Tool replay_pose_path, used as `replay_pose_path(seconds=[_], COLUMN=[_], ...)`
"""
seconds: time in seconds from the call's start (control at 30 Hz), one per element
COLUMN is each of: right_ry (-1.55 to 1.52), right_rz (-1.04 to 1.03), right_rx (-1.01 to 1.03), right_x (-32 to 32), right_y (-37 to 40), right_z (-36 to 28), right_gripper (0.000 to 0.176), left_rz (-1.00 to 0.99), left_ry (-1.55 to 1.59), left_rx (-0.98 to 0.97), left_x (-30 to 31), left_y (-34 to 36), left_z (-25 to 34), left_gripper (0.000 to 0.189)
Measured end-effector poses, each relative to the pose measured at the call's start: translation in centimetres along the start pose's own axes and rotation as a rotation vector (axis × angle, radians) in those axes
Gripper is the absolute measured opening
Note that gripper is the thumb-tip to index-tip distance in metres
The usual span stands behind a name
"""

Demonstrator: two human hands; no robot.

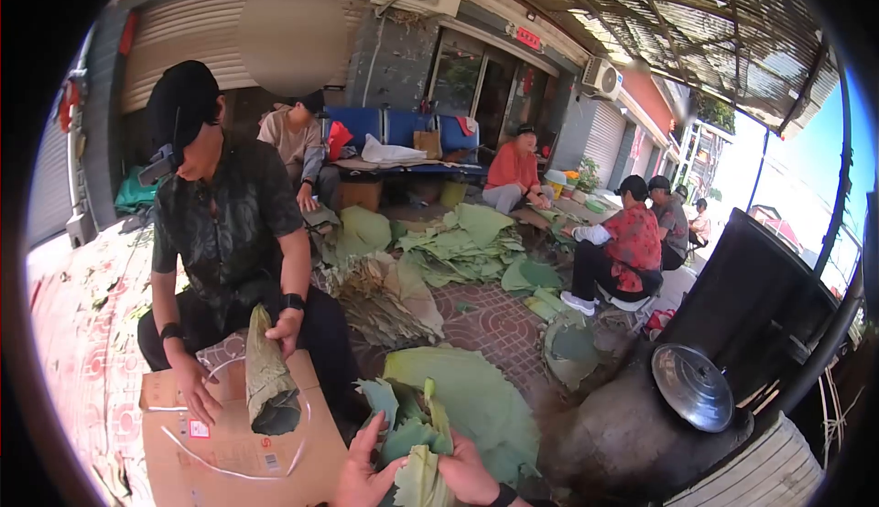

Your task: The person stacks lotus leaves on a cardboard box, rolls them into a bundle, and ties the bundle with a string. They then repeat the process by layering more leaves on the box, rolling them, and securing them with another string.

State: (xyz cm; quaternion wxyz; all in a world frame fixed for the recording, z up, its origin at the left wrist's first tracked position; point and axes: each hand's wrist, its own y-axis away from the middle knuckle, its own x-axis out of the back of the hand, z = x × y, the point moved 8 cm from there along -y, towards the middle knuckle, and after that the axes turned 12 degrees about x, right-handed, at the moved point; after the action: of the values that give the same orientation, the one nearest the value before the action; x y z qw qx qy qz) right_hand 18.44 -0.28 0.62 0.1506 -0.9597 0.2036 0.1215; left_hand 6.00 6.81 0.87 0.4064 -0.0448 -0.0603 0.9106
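Low in front of me, my left hand (pixel 368 472) and my right hand (pixel 469 476) hold a green lotus leaf (pixel 419 470) between them, folded and bent inward. My left fingers press up along its left side, while the right thumb and fingers grip the right side. A pale green stem or rolled rib (pixel 435 413) stands up out of the fold. Just beyond lies a broad, flat lotus leaf (pixel 485 397), partly covered by the held one. The lower part of the held leaf runs out of view.
At left a seated person holds a rolled dry leaf (pixel 270 374) over a cardboard sheet (pixel 229 470). Leaf piles (pixel 467 241) and browned leaves (pixel 385 301) cover the paving. A metal lid (pixel 693 388) leans beside a black panel (pixel 746 296) at right. Several people sit farther back.
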Motion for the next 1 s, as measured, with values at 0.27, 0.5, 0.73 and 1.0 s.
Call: replay_pose_path(seconds=[0.27, 0.5, 0.73, 1.0], right_ry=[-0.045, -0.146, -0.077, 0.647], right_rz=[0.057, 0.095, 0.116, 0.041], right_rx=[0.059, -0.044, 0.028, 0.165], right_x=[-2.0, -2.4, -1.5, 3.0], right_y=[0.2, 0.2, -0.7, -0.6], right_z=[-2.7, -3.3, -4.7, -6.7], right_gripper=[0.034, 0.026, 0.038, 0.052], left_rz=[0.106, 0.130, 0.145, 0.132], left_ry=[-0.329, -0.102, 0.144, 0.207], left_rx=[-0.096, -0.031, 0.085, 0.112], left_x=[0.1, 1.3, 2.8, 3.6], left_y=[1.2, 1.0, 0.9, 1.7], left_z=[5.4, 4.6, 3.5, 3.2], left_gripper=[0.064, 0.036, 0.039, 0.045])
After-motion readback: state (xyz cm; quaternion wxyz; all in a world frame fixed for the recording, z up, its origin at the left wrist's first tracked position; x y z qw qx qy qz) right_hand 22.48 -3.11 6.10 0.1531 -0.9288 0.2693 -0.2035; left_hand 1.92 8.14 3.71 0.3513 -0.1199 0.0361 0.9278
